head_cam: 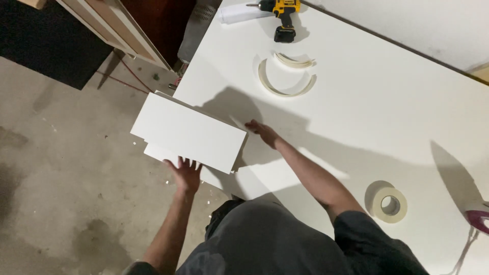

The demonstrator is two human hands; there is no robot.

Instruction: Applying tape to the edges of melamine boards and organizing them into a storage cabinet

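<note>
A stack of white rectangular boards (188, 131) lies at the left corner of the white worktable (367, 107), overhanging its edge. My left hand (186, 173) presses flat with spread fingers against the near long edge of the stack. At the stack's right end, my right hand (261, 131) rests on the boards' short edge, fingers bent over it. The lower boards stick out a little beneath the top one.
A yellow and black cordless drill (281, 15) stands at the table's far end beside a white roll (242, 13). Curved strips of pale edge banding (285, 76) lie mid-table. A roll of tape (389, 204) sits near right, a purple iron (479, 216) at the edge. Concrete floor lies left.
</note>
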